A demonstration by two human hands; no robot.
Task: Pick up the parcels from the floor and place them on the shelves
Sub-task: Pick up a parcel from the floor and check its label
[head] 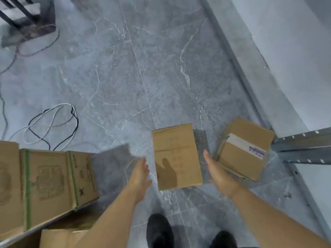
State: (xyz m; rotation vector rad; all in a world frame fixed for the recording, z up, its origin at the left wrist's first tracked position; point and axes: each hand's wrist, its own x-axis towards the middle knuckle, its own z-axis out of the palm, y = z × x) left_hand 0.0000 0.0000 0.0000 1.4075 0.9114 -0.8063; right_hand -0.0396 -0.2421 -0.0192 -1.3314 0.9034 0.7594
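A plain brown cardboard parcel (176,154) lies flat on the grey marble floor in front of me. My left hand (140,173) hovers open just left of it, fingers apart, not touching. My right hand (215,171) is open on its right side, palm turned inward. A second cardboard parcel (246,149) with a white label lies to the right, partly behind my right hand. Grey metal shelf rails (302,149) reach in from the right edge.
Large cardboard boxes with green straps (46,183) rest on a shelf at the left. Loose black and white cables (52,126) lie on the floor. My dark shoes (159,231) are at the bottom. A white wall and skirting (279,51) run along the right.
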